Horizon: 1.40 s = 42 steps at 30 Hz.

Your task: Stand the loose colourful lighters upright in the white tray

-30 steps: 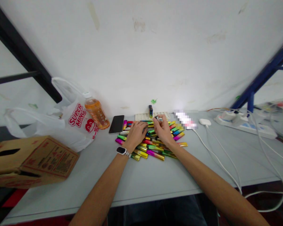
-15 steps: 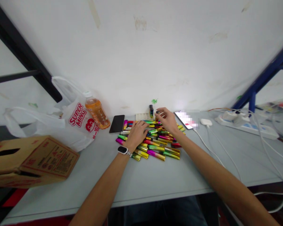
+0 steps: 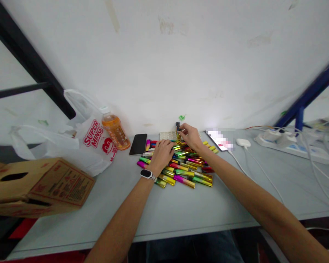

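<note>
Shiny multicoloured lighter-like sticks [image 3: 184, 180] lie in a loose pile on the grey table [image 3: 181, 212]. My left hand [image 3: 163, 153], with a watch on its wrist, rests palm down on the left part of the pile, fingers spread. My right hand [image 3: 191, 136] is at the back of the pile, its fingers pinched round a small stick whose lower part is hard to make out. Close to those fingertips, dark-topped sticks [image 3: 178, 126] stand upright by a pale tray [image 3: 167, 135], which the hands partly cover.
On the left are a cardboard box [image 3: 60, 182], a white plastic bag [image 3: 84, 153], an orange drink bottle [image 3: 116, 131] and a black phone [image 3: 138, 144]. To the right, a lit phone [image 3: 218, 140], white charger [image 3: 243, 143], cables and a power strip [image 3: 296, 146].
My right hand has moved left with the small stick, closer to the upright ones. My left hand stays on the pile. The view has shifted slightly.
</note>
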Each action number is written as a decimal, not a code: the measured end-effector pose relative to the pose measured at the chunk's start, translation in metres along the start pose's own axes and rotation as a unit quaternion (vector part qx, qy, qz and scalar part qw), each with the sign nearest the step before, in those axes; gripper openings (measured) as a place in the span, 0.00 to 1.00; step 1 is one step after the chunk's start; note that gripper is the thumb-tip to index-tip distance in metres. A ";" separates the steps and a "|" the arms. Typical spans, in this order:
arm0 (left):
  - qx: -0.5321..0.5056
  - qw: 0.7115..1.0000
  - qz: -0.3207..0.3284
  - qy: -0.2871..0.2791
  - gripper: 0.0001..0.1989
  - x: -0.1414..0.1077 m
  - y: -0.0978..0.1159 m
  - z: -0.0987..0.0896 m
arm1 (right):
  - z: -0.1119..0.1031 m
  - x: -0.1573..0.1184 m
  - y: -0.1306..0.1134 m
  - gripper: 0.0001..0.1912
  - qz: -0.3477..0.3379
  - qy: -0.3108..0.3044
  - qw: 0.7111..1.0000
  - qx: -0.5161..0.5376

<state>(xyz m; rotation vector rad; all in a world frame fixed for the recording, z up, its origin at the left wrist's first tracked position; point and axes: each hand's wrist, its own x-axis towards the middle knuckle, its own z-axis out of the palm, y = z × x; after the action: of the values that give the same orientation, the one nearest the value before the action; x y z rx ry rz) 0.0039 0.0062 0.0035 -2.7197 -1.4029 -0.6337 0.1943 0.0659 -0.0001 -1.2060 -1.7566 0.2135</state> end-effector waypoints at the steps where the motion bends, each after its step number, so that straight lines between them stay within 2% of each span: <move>1: 0.002 1.000 0.000 0.000 0.14 0.000 0.000 0.000 | 0.000 0.000 0.000 0.06 0.000 -0.003 1.000 -0.006; 5: 0.003 1.000 0.002 0.005 0.14 0.001 -0.002 0.003 | -0.001 0.000 -0.002 0.06 -0.011 -0.018 0.999 -0.037; 8: -0.017 1.000 0.006 0.020 0.13 0.001 -0.005 0.005 | -0.004 -0.002 -0.006 0.09 -0.021 -0.016 0.994 -0.103; 11: -0.088 0.995 0.006 0.048 0.10 0.002 -0.009 0.007 | -0.007 -0.006 -0.011 0.13 -0.018 -0.013 0.987 -0.161; 14: -0.191 0.977 0.002 0.096 0.07 0.003 -0.010 0.006 | -0.010 -0.011 -0.017 0.16 -0.018 -0.010 0.986 -0.164; 18: -0.277 0.949 0.005 0.153 0.07 0.001 -0.003 0.000 | -0.014 -0.024 -0.033 0.18 -0.003 0.006 0.999 -0.054; 20: -0.293 0.940 0.009 0.176 0.07 0.000 0.001 -0.005 | -0.016 -0.032 -0.043 0.24 0.036 -0.017 0.999 0.032; 22: -0.301 0.934 0.012 0.194 0.08 0.000 0.006 -0.009 | -0.019 -0.040 -0.053 0.29 0.090 -0.068 0.985 0.128; 26: -0.308 0.928 0.020 0.209 0.09 -0.001 0.014 -0.014 | -0.017 -0.049 -0.065 0.34 0.153 -0.154 0.925 0.312; 30: -0.327 0.921 0.025 0.211 0.09 -0.001 0.019 -0.018 | -0.010 -0.053 -0.069 0.38 0.214 -0.234 0.852 0.417; 33: -0.332 0.920 0.030 0.204 0.11 -0.002 0.018 -0.021 | -0.008 -0.056 -0.071 0.36 0.257 -0.235 0.814 0.466; 35: -0.317 0.926 0.032 0.201 0.12 -0.003 0.015 -0.022 | -0.010 -0.057 -0.073 0.34 0.281 -0.219 0.798 0.486; 37: -0.285 0.938 0.027 0.196 0.10 -0.003 0.011 -0.021 | -0.013 -0.058 -0.074 0.33 0.292 -0.200 0.799 0.485; 39: -0.235 0.955 0.012 0.182 0.10 -0.004 0.005 -0.018 | -0.015 -0.058 -0.075 0.32 0.294 -0.170 0.817 0.466; 42: -0.146 0.981 -0.013 0.128 0.11 -0.005 -0.001 -0.009 | -0.015 -0.058 -0.076 0.30 0.303 -0.108 0.849 0.420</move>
<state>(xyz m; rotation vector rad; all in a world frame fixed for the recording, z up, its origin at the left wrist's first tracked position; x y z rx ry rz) -0.0026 0.0017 0.0098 -2.6976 -1.3796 -1.2315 0.1612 -0.0234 0.0189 -1.0268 -1.1464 1.3844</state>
